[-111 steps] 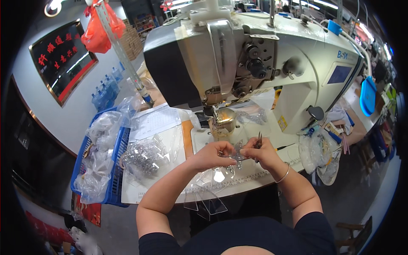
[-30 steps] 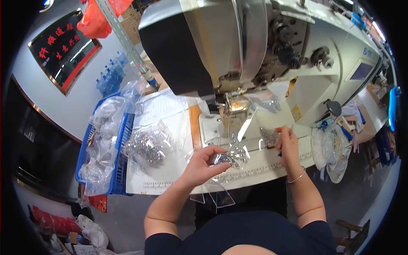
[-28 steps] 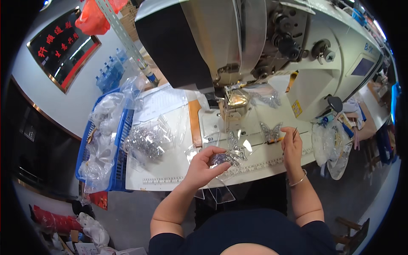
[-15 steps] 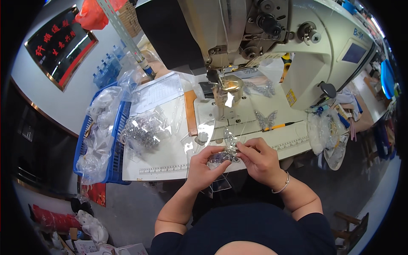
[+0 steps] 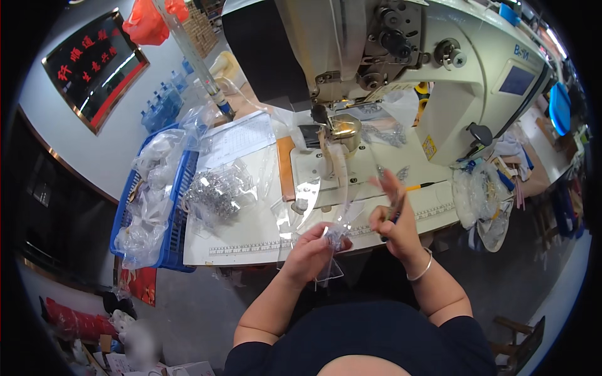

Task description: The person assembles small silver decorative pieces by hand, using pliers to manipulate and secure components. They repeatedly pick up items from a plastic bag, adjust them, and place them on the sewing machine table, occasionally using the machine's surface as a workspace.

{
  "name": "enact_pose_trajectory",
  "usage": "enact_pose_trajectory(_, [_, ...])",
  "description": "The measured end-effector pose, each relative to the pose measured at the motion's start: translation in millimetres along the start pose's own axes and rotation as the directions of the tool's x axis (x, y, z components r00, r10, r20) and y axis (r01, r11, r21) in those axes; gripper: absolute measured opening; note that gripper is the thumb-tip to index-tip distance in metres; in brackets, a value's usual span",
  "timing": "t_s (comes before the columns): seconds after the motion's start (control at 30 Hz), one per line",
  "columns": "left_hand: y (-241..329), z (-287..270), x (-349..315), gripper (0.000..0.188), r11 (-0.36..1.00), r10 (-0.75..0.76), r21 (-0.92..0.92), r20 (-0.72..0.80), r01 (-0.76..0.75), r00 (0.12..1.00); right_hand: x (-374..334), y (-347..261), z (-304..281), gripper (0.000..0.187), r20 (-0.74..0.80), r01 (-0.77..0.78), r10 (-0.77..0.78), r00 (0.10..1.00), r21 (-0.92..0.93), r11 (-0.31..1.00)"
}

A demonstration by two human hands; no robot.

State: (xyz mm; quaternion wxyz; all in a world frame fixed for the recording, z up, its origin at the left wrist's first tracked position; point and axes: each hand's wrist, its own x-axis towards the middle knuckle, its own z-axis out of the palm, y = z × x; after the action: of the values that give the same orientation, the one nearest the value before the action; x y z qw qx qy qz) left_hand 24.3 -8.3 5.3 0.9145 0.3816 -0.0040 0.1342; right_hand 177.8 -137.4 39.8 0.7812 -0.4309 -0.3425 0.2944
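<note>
My left hand [image 5: 308, 252] is closed around a silvery, glittery butterfly-shaped piece [image 5: 338, 237] at the table's front edge. Clear strips or film rise from near it toward the sewing machine's presser area [image 5: 332, 135]. To its right, my raised right hand [image 5: 398, 222] grips a slim dark tool [image 5: 395, 213], its kind blurred by motion; some of that hand's fingers point up. Behind those fingers lies another silvery butterfly [image 5: 403, 170], partly hidden, beside an orange pen [image 5: 419, 186] with a dark tip.
The sewing machine [image 5: 464, 81] stands over the white table. A heap of silvery pieces in clear plastic [image 5: 219, 191] lies left, next to a blue basket [image 5: 175, 219] of plastic bags. Papers [image 5: 241, 141], an orange-brown strip [image 5: 285, 168] and a ruler scale [image 5: 251, 249] are on the table.
My right hand has come away from the butterfly piece and lifted to the right, now with a slim dark tool in it. My left hand still holds the piece, slightly lower.
</note>
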Motion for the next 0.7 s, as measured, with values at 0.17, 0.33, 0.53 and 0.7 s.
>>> enact_pose_trajectory(0.17, [-26, 3, 0, 0.056, 0.969, -0.203, -0.131, 0.058, 0.209, 0.977, 11, 2, 11, 0.034, 0.008, -0.259, 0.275, 0.961, -0.312, 0.914])
enact_pose_trajectory(0.33, [-26, -4, -5, 0.041, 0.961, -0.003, 0.274, -0.075, 0.023, 0.997, 13, -1, 19, 0.027, -0.050, -0.061, 0.037, 0.998, -0.696, 0.716])
enact_pose_trajectory(0.53, [-18, -5, -4, 0.027, 0.990, -0.009, 0.134, -0.186, 0.034, 0.982, 17, -5, -12, 0.035, 0.198, 0.335, -0.304, 0.932, -0.791, 0.512])
enact_pose_trajectory(0.7, [-12, -9, -6, 0.030, 0.990, 0.003, 0.142, -0.174, 0.022, 0.985, 0, -15, -15, 0.046, 0.378, 0.460, -0.264, 0.887, -0.767, 0.448])
